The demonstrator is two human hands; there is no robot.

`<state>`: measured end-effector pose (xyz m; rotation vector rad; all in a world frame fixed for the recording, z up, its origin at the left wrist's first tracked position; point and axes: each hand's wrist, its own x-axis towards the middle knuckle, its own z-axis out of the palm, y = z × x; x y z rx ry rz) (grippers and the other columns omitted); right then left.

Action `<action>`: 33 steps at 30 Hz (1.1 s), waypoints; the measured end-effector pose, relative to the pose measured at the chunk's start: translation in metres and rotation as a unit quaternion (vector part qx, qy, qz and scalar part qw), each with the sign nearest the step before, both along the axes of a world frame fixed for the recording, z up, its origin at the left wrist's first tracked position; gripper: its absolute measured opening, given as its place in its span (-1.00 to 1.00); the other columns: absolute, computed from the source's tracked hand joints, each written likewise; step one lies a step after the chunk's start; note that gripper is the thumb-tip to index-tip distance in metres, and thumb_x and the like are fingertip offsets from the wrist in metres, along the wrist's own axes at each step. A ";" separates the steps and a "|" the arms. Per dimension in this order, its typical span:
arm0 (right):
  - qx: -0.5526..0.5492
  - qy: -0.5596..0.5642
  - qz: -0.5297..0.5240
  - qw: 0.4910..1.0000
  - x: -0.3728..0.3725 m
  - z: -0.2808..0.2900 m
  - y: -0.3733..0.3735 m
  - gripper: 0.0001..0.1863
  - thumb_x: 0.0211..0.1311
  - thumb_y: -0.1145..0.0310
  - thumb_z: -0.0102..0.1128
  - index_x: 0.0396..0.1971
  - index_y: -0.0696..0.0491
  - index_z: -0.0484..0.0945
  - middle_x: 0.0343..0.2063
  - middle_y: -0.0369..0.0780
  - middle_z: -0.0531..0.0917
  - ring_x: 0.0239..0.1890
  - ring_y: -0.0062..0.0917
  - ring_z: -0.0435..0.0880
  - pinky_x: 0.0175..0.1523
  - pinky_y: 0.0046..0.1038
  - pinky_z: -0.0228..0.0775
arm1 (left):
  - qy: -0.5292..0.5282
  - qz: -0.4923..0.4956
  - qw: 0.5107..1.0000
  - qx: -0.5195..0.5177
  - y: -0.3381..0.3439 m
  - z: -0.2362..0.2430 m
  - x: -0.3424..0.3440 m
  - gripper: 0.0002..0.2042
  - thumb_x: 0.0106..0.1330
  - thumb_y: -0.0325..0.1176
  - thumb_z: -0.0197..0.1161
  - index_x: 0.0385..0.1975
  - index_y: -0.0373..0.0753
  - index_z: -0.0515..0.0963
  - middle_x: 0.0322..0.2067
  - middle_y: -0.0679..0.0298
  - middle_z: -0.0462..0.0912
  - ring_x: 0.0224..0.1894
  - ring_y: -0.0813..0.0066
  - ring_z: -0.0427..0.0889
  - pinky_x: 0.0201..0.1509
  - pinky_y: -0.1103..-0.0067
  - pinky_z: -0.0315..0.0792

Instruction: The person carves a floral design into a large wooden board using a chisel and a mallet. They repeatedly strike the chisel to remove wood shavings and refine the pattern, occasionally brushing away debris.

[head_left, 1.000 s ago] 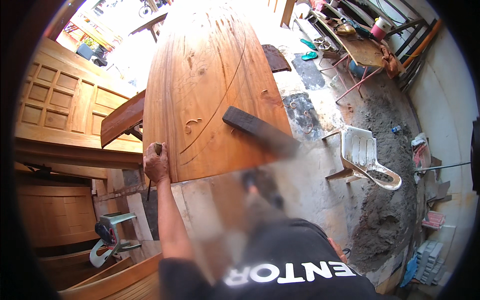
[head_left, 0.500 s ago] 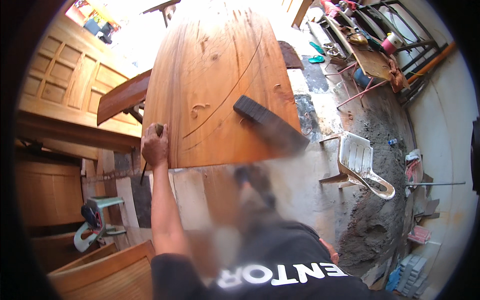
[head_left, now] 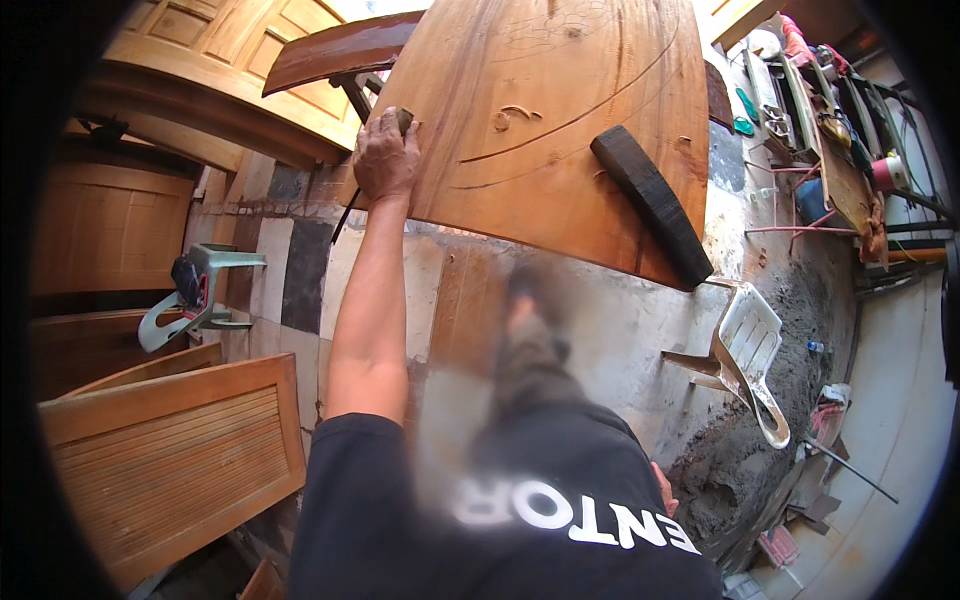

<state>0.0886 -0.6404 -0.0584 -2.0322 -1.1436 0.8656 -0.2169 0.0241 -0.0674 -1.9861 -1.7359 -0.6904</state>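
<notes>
My left hand (head_left: 388,160) is closed around what looks like a chisel (head_left: 404,121), at the near left corner of a large wooden slab (head_left: 560,200). Its rounded wooden handle end shows above my fist, and a thin dark shaft slants down past the slab's edge. Curved lines are cut or drawn across the slab's surface, with a few curled shavings (head_left: 520,113) lying on it. A long dark wooden block (head_left: 650,205) rests along the slab's right side, apart from my hands. Of my right hand (head_left: 665,490) only a sliver of skin shows beside my dark shirt; its fingers are hidden.
On the left stand a green plastic chair (head_left: 210,285) and a louvred wooden panel (head_left: 180,460). Panelled doors (head_left: 200,30) lean behind. To the right are a white plastic chair (head_left: 748,345), a heap of grey sand or cement (head_left: 730,475) and a cluttered bench (head_left: 845,185).
The view has turned, so the slab sits higher and further right. My left hand stays closed on the chisel at the slab's corner; the dark block still lies on the slab.
</notes>
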 end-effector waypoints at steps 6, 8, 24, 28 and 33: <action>-0.005 0.005 0.006 1.000 0.005 0.000 0.004 -0.25 0.53 -0.21 -0.17 0.20 0.21 0.58 0.07 0.01 0.69 0.15 -0.14 0.66 0.33 -0.17 0.37 | 0.017 -0.002 1.000 0.006 0.003 -0.004 0.000 -0.56 0.33 0.04 0.33 0.06 -0.10 0.61 -0.11 0.20 0.74 -0.12 0.13 0.73 -0.04 0.32 0.64; -0.005 0.005 0.007 1.000 0.006 0.000 0.005 -0.25 0.54 -0.21 -0.17 0.20 0.21 0.58 0.07 0.01 0.69 0.15 -0.14 0.66 0.33 -0.17 0.37 | 0.018 -0.004 1.000 0.008 0.004 -0.005 -0.001 -0.57 0.32 0.04 0.33 0.05 -0.11 0.61 -0.11 0.19 0.74 -0.12 0.13 0.73 -0.04 0.32 0.64; -0.015 0.007 0.003 1.000 0.002 0.001 0.007 -0.27 0.54 -0.19 -0.17 0.21 0.21 0.57 0.07 0.01 0.69 0.15 -0.14 0.67 0.32 -0.18 0.38 | 0.010 0.006 1.000 -0.013 0.001 -0.001 0.001 -0.57 0.34 0.04 0.31 0.06 -0.10 0.62 -0.06 0.23 0.73 -0.07 0.17 0.72 -0.01 0.34 0.64; -0.015 0.006 0.003 1.000 0.001 0.001 0.007 -0.27 0.55 -0.18 -0.16 0.21 0.21 0.57 0.07 0.01 0.69 0.15 -0.14 0.67 0.32 -0.18 0.38 | 0.005 0.005 1.000 -0.019 0.001 0.001 0.003 -0.58 0.33 0.01 0.33 0.05 -0.11 0.64 -0.09 0.23 0.74 -0.06 0.19 0.70 0.01 0.35 0.62; -0.018 0.007 0.003 1.000 0.000 0.001 0.006 -0.27 0.55 -0.18 -0.16 0.21 0.21 0.57 0.07 0.01 0.69 0.15 -0.14 0.67 0.32 -0.19 0.38 | 0.009 0.005 1.000 -0.018 0.000 0.002 0.002 -0.58 0.34 0.02 0.32 0.06 -0.11 0.62 -0.06 0.23 0.73 -0.08 0.17 0.73 -0.02 0.35 0.65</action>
